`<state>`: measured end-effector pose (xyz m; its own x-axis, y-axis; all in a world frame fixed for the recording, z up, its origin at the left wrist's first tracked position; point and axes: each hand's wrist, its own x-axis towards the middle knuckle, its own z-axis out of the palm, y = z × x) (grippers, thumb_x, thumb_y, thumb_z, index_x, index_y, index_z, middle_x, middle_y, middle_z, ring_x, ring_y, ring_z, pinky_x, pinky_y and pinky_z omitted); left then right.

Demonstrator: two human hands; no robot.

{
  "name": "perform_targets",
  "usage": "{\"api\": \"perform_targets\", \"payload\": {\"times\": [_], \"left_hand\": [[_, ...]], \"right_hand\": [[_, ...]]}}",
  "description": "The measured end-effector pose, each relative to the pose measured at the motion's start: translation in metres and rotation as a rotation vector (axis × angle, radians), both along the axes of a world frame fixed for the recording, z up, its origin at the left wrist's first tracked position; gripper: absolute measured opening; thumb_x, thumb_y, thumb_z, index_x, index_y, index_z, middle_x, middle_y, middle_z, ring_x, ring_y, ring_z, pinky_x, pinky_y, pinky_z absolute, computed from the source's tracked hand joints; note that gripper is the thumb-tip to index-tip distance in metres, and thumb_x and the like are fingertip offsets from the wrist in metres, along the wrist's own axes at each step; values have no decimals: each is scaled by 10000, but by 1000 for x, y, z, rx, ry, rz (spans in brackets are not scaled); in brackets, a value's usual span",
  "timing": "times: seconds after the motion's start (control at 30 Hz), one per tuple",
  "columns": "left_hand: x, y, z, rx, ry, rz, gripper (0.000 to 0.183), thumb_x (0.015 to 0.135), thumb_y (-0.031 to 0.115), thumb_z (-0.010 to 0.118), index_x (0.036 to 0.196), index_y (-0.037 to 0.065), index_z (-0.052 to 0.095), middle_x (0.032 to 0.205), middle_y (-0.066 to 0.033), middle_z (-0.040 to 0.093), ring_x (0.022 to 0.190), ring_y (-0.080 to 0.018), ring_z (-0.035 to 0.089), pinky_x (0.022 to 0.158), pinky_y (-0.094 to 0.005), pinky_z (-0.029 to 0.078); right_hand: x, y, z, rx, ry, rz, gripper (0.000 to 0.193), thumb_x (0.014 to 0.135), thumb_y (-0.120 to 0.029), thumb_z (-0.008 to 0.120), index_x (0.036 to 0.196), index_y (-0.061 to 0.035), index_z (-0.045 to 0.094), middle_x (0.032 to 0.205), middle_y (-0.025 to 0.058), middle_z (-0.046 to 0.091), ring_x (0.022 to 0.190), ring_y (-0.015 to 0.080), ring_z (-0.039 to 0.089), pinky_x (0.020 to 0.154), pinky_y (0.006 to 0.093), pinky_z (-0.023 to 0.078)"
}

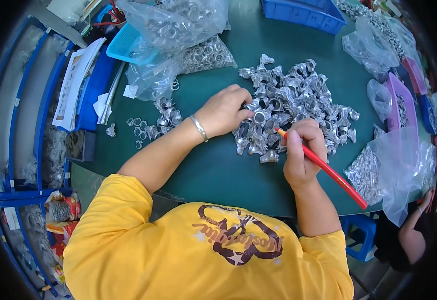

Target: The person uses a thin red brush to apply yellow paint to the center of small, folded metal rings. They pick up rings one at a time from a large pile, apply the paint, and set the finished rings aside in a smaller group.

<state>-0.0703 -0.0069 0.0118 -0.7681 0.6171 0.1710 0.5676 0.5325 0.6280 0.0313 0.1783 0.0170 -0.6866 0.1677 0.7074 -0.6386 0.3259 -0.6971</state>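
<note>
A large heap of silvery metal rings point(298, 95), many with wide, shaped tops, lies on the green table in front of me. At its left edge, my left hand point(226, 111) has its thumb and forefinger curled around a metal ring point(251, 106); the fingertips partly hide it. My right hand point(304, 152) grips a red pencil point(336, 176) at the heap's near edge. The pencil's pale tip points up and left toward the rings, and its long end slants down to the right. A smaller group of rings point(151, 131) lies left of my left forearm.
Clear bags of rings point(206, 55) and a light blue basket point(127, 46) stand at the back left. A blue bin point(303, 17) is at the far edge. Bagged parts point(366, 172) and a pink tray point(396, 102) line the right. Blue shelving point(13, 107) stands left; another person's arm point(412, 235) shows lower right.
</note>
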Motion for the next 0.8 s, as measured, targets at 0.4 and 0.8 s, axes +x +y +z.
{"api": "perform_targets", "payload": {"times": [0.4,0.8], "left_hand": [[29,0,-2,375,186,131,80,784,56,698,827,24,639,1036,-134,616,1026,-295,594,852,-375,473],[61,2,-5,794,-644,-14,321,859,15,675,1164,-13,581,986,-53,606,797,-78,626,618,-188,494]], "right_hand": [[-2,0,-2,11,-2,4,90,789,26,604,795,-32,536,696,82,572,622,227,521,654,338,399],[-1,1,0,44,4,32,85,769,23,620,807,-22,559,709,87,594,610,223,543,661,335,410]]}}
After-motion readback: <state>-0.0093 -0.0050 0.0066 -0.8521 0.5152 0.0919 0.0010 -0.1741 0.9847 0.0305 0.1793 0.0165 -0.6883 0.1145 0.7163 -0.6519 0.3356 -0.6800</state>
